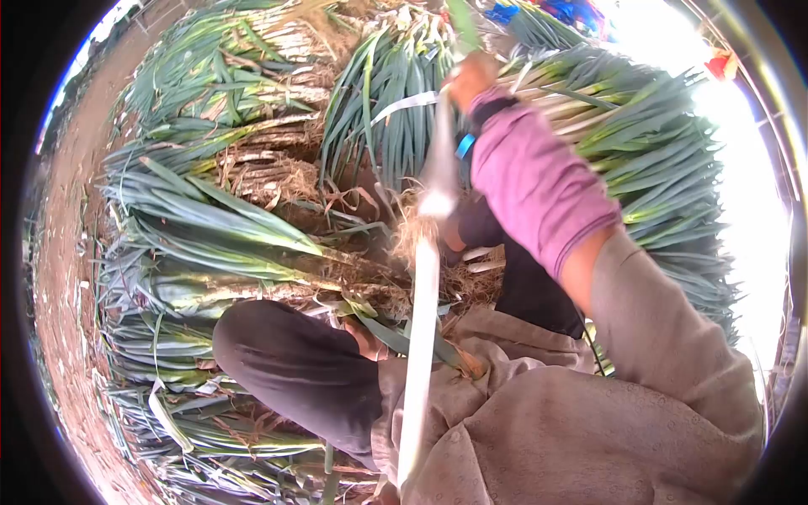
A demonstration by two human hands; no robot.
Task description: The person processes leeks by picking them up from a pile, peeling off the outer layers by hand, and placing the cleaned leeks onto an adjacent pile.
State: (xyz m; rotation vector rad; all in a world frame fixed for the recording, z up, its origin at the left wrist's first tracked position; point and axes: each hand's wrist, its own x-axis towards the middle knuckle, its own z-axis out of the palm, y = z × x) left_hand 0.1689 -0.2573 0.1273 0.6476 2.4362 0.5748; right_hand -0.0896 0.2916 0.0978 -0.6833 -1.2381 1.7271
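A leek [418, 353] extends from the bottom edge up the middle of the view, its white shaft toward me and its brown roots [414, 231] at the far end. My right hand [473, 80], stretched out far ahead, is closed on a leek leaf [462, 25]. The leaf's green end sticks out above the fist, and a pale, motion-blurred strip runs down from it to the leek's roots. Of my left hand [384, 495] only a sliver shows at the bottom edge, near the leek's lower end. Its fingers are hidden.
Bundled leeks [202, 219] line the left side. More leeks [391, 93] are heaped straight ahead, and a long row [665, 160] lies on the right. My bent knee [295, 362] is at left centre. Blue material [572, 13] lies at the far top.
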